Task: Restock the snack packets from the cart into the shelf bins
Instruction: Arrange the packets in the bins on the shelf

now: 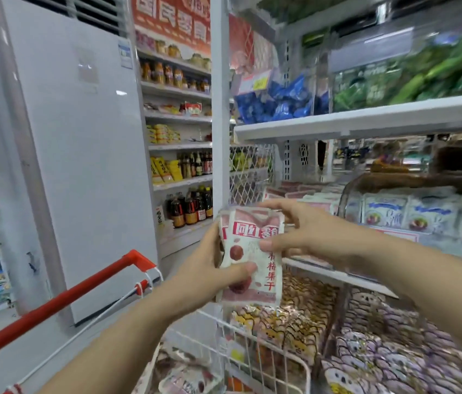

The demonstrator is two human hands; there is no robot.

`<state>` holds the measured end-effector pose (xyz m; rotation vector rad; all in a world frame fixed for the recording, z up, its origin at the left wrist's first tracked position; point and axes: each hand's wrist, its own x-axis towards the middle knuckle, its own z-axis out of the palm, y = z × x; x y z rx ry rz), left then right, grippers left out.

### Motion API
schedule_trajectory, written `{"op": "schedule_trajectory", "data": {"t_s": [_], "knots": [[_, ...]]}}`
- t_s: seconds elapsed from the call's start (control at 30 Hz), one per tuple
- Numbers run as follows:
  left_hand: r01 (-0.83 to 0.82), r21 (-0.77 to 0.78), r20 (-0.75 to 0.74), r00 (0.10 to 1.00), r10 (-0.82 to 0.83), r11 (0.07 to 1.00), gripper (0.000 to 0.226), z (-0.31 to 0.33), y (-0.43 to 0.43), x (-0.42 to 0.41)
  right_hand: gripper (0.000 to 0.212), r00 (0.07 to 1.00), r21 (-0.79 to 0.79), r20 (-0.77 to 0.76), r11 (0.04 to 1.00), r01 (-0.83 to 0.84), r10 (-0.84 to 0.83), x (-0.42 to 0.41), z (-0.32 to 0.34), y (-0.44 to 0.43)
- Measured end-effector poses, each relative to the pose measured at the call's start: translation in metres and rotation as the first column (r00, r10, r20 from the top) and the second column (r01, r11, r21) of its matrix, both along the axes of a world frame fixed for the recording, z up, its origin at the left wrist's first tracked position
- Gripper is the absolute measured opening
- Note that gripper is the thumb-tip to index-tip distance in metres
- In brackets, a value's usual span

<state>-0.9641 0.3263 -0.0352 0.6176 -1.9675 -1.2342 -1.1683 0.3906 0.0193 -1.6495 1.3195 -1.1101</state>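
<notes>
You've got the dried-plum packets point(252, 243) up in both hands, above the cart point(87, 288). Your left hand point(207, 268) grips the lower left edge, thumb across the front. Your right hand point(301, 237) pinches the upper right, fingers point(275, 204) curled over the top. The packets stand upright, long axis near vertical. The shelf bin point(292, 191) of matching pink packets lies just beyond, up and right. Your right hand is nearer, so it looks best placed to feed them in.
</notes>
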Motion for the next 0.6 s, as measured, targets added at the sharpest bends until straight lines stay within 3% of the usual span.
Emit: {"op": "schedule_trajectory", "data": {"t_s": [0.23, 0.4, 0.5, 0.6], "knots": [[0.043, -0.280, -0.006, 0.999, -0.047, 0.959, 0.065, 0.069, -0.042, -0.039, 0.051, 0.951, -0.304, -0.235, 0.944, 0.125, -0.201, -0.029, 0.057, -0.017], [0.018, -0.363, -0.023, 0.999, -0.028, 0.932, 0.076, 0.090, -0.081, -0.067, 0.050, 0.892, -0.450, -0.280, 0.869, 0.204, -0.354, -0.048, 0.073, -0.046], [-0.007, -0.415, -0.018, 1.000, -0.001, 0.910, 0.087, 0.097, -0.107, -0.085, 0.051, 0.810, -0.538, -0.386, 0.821, 0.192, -0.442, -0.056, 0.077, -0.067], [-0.013, -0.409, 0.027, 0.999, 0.026, 0.913, 0.085, 0.097, -0.129, -0.103, 0.055, 0.709, -0.558, -0.492, 0.808, 0.188, -0.505, -0.066, 0.078, -0.090]]}}
